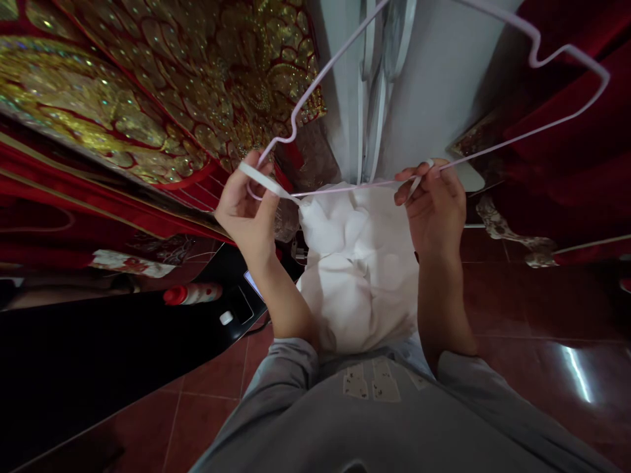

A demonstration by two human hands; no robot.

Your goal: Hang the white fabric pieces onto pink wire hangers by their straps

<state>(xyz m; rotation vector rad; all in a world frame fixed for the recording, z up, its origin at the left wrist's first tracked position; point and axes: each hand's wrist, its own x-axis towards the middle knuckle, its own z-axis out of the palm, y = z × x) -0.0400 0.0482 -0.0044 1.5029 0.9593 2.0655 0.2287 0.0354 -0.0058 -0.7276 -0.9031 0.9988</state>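
A pink wire hanger point(294, 123) is held up in front of me, its lower bar running between both hands. My left hand point(249, 213) is closed around the hanger's left end, with a white strap point(266, 180) stretched over its fingers and thumb. My right hand point(436, 203) pinches the lower bar together with a second thin white strap point(415, 185). Below the bar hangs a white padded garment point(345, 295), creased and bulging, in front of my body. The left strap runs down to its upper left corner.
Red garments with gold sequins point(162, 92) hang at left, and dark red fabric point(572, 164) at right. A black table point(98, 355) at lower left bears a red-capped bottle point(192, 293), a phone point(240, 305) and a small white case point(226, 318). Red tiles point(517, 394) cover the floor.
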